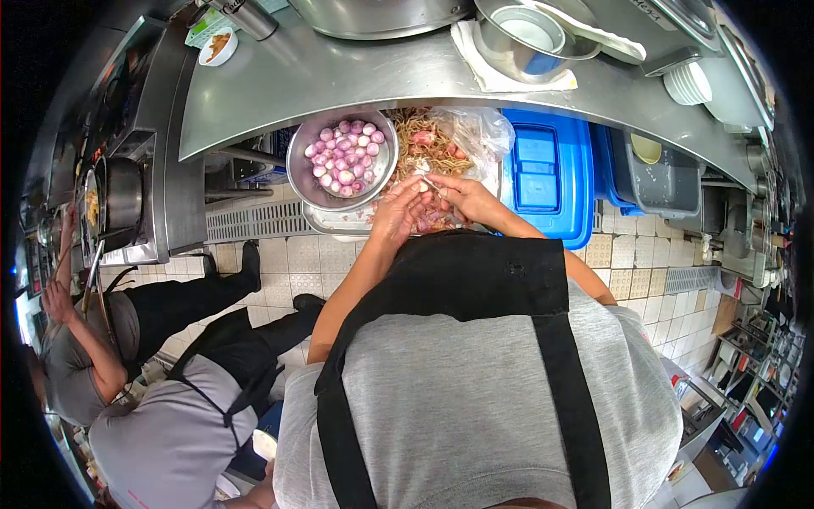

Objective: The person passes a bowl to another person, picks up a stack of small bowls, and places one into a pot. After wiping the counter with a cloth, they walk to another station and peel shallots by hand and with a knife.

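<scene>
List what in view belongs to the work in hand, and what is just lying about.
Apparently in use:
- left hand and right hand, meeting at a small pale piece
- purple bulbs in a metal bowl
- rooty pile

Seemingly lying about:
- blue lid
- grey tub
- white cloth
- stacked white bowls

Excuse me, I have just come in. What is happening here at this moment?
A person's left hand and right hand meet at the near side of a heap of dry stalks, fingertips together on a small pale piece, too small to identify surely. Beside the left hand, a metal bowl holds many peeled-looking purple onions. Two other people are further left.
</scene>
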Demonstrator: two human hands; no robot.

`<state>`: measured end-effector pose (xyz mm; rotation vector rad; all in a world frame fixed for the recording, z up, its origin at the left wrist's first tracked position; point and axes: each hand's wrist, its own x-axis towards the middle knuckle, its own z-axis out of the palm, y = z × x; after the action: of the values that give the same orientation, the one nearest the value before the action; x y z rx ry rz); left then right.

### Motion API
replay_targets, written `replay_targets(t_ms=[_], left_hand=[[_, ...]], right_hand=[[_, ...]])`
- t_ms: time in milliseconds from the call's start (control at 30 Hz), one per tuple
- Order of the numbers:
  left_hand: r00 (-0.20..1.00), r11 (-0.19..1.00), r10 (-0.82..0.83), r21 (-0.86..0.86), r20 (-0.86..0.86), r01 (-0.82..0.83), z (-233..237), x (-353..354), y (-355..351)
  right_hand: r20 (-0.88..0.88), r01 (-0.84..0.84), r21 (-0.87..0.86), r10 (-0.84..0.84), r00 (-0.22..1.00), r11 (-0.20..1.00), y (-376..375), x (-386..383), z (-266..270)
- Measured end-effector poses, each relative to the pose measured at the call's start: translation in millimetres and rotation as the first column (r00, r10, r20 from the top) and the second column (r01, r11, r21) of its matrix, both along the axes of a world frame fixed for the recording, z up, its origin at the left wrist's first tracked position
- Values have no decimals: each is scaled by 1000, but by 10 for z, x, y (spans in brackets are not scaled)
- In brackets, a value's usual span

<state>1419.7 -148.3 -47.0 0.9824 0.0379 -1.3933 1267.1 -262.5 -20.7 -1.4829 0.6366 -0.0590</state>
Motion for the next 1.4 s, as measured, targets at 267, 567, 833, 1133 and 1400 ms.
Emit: replay_targets(t_ms=[267, 567, 833, 1133, 1400], left_hand=[[1000, 1000, 7, -1, -9, -7, 11, -13, 38], [1000, 1000, -19, -21, 3, 20, 107, -13, 30], [998, 994, -33, -109, -57, 27, 67, 12, 49], [995, 992, -88, -96, -45, 84, 53, 5, 78], [996, 987, -86, -137, 12, 87, 25, 1, 111]], right_hand=[[122, -13, -321, 55, 991, 947, 64, 24, -123], [-16, 28, 188, -25, 1000, 982, -64, -12, -77], [-87, 180, 312, -161, 983, 933, -77, -78, -59], [-35, -40, 96, 44, 998, 995, 15, -55, 15], [-71, -31, 53, 35, 997, 998, 48, -67, 106]])
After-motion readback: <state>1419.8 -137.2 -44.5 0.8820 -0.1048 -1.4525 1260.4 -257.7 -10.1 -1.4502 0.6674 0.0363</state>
